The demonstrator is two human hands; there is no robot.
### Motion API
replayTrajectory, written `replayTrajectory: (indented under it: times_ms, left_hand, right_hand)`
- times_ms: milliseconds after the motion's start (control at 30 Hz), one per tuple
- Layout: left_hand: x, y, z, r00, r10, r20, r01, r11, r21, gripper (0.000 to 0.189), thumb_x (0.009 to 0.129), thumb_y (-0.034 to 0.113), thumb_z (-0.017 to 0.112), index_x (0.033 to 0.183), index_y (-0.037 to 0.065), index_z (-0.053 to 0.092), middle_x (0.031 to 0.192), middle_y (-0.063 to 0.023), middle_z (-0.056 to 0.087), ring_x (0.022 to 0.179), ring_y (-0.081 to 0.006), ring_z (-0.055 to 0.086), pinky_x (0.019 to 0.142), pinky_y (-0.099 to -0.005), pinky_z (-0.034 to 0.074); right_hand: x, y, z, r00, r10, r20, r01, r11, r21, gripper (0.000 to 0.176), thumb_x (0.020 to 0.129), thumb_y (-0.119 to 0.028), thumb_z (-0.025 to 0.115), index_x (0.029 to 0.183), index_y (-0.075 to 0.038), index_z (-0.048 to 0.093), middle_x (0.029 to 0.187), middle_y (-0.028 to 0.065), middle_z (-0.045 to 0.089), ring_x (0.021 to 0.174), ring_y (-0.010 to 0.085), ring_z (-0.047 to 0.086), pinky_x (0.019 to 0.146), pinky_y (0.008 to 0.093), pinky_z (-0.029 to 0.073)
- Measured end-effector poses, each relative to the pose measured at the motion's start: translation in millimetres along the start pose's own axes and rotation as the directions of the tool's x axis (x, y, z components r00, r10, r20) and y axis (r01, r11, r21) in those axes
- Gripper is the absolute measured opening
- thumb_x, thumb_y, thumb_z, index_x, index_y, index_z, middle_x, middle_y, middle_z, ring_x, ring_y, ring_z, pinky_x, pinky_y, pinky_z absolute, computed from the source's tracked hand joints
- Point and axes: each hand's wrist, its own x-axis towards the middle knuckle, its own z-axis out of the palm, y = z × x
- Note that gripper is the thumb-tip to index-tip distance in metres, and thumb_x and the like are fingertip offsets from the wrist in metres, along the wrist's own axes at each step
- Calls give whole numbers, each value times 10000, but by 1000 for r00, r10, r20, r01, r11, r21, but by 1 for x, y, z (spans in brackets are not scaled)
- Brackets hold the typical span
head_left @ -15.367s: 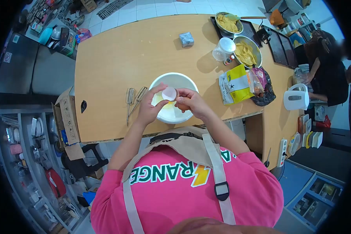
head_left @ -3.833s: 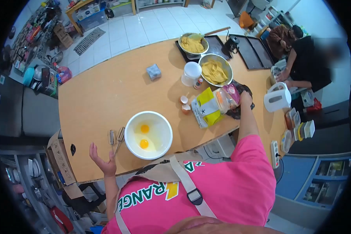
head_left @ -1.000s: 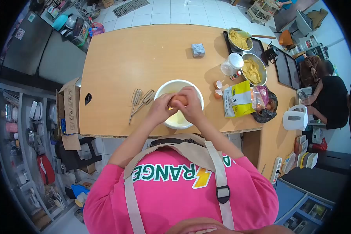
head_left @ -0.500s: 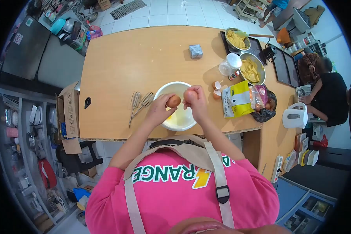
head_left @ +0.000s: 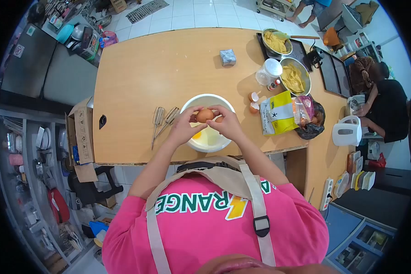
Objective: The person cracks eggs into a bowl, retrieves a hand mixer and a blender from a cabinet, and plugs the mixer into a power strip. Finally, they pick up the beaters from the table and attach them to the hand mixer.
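Over a white bowl (head_left: 208, 99) containing yolk and egg white, my left hand (head_left: 185, 126) is closed on one side of a brown egg (head_left: 204, 115). My right hand (head_left: 227, 123) meets the egg from the other side, its fingertips on the shell. A second egg (head_left: 219, 119) shows partly under the fingers of my right hand. Two metal beaters (head_left: 167, 122) lie on the wooden table left of the bowl. Cracked eggshells (head_left: 254, 102) rest to the right of it.
A yellow sugar bag (head_left: 276, 113), a lidded jar (head_left: 268, 72) and bowls of yellow batter (head_left: 293, 78) stand at the right. A small wrapped block (head_left: 228, 57) sits farther back. A person in black (head_left: 388, 107) is at the far right, beyond a white pitcher (head_left: 347, 133).
My two hands have come together over the bowl, and both now touch the brown egg. The seated person's arm at the far right has shifted slightly.
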Motion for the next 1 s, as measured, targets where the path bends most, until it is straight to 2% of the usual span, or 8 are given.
replayTrajectory:
  times_ms: [67,100,167,500,633,700,933,1000]
  left_hand:
    - [1,-3,-2,988,-142,59,150,976,-159,476,750,123,748,1187,79,565,1104,-112,602,932,-213,645,815,-319,524]
    - [1,-7,-1,988,-143,60,151,976,-159,476,750,123,748,1187,79,565,1104,-112,602,932,-213,645,815,-319,524]
    - [1,-14,1,999,-49,7,49,992,-119,449,764,149,744,1174,68,582,1088,-129,620,928,-220,654,776,-311,536]
    - [-2,-18,11,993,-95,-72,91,994,-62,411,761,120,709,1154,54,606,1059,-146,640,842,-203,672,715,-292,548]
    - [-2,-15,13,991,-92,-100,90,996,-27,397,759,112,699,1140,43,609,1045,-148,640,829,-203,672,708,-301,553]
    - [-2,-14,15,991,-85,-105,85,996,3,395,757,112,699,1134,37,610,1043,-150,639,824,-206,672,709,-303,554]
    - [-1,-20,18,991,-19,-134,28,997,68,384,752,94,682,1121,17,608,1016,-152,648,806,-216,670,711,-299,556]
    - [0,-21,19,991,-11,-134,21,997,72,386,749,87,679,1121,18,608,1010,-151,650,800,-216,670,712,-297,556]
  right_hand:
    - [0,0,-1,1000,13,12,-13,1000,1,497,707,-254,746,1153,-91,600,871,124,663,727,204,640,680,321,507]
    - [0,0,-1,999,24,27,-24,1000,0,493,705,-257,743,1147,-93,600,883,132,667,735,209,642,680,321,509]
    - [1,1,1,1000,-20,14,21,999,-40,485,707,-260,740,1138,-86,602,887,137,668,744,218,646,686,323,510]
    - [-2,3,14,982,-156,-103,134,972,-194,456,698,-251,706,1104,-68,610,916,161,667,819,308,652,716,377,514]
    - [-4,0,16,991,-92,-99,72,979,-188,436,701,-258,693,1084,-63,616,923,166,663,836,316,649,724,385,513]
    - [-3,4,20,973,-175,-147,139,964,-226,428,703,-266,685,1075,-64,619,923,167,661,844,323,648,725,393,512]
    - [-3,7,21,976,-164,-143,124,959,-256,399,708,-199,680,1067,-38,614,956,167,656,841,291,654,729,364,517]
    - [-4,6,19,988,-96,-117,66,969,-237,420,698,-231,682,1079,-67,618,954,155,658,845,317,644,728,392,512]
